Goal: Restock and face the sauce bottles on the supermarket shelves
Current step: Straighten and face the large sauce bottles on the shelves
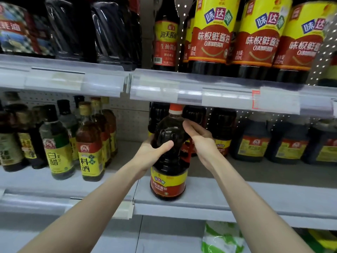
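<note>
A large dark soy sauce bottle (168,172) with an orange cap and a red and yellow label stands at the front edge of the middle shelf (237,194). My left hand (152,153) grips its left side, thumb laid across the moulded handle. My right hand (199,139) holds the bottle's right shoulder, fingers curled against it just below the neck. Behind it stand more dark sauce bottles (221,132), partly hidden by my right hand.
Vinegar and cooking wine bottles (89,150) crowd the left of the middle shelf. Dark jugs (251,145) stand at the right. The upper shelf rail (218,94) hangs just above the cap, bearing big soy sauce bottles (211,35). Green packets (222,238) lie below.
</note>
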`<state>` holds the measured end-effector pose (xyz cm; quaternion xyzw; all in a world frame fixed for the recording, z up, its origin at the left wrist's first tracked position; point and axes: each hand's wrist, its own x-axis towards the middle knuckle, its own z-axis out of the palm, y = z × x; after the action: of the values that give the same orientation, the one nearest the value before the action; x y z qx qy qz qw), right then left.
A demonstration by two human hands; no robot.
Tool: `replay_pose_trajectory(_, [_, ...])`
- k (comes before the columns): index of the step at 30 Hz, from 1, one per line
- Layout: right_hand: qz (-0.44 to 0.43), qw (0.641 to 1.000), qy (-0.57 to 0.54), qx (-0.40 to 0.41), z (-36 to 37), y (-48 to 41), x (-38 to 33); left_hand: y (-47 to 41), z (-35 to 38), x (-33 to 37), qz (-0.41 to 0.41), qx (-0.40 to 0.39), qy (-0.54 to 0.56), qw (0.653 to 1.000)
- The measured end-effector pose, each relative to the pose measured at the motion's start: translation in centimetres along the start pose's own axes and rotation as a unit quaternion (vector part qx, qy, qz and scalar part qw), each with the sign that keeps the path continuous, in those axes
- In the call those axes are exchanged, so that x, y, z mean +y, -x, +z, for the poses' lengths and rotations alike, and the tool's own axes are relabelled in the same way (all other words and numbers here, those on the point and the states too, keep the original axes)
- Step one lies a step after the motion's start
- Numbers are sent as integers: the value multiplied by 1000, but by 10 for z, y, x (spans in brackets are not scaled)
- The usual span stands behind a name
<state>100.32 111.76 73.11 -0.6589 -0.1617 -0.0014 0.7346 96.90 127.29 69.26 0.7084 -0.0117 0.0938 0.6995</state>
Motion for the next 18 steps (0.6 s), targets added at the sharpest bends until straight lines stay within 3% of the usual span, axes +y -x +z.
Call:
replay_pose_trajectory(5, [-11,999,-10,-34,-5,11,22,18,4,-23,3,9,26,1000])
replay_pose_trajectory(18, [56,997,33,-51,-10,49,94,49,6,-53,8,36,26,999])
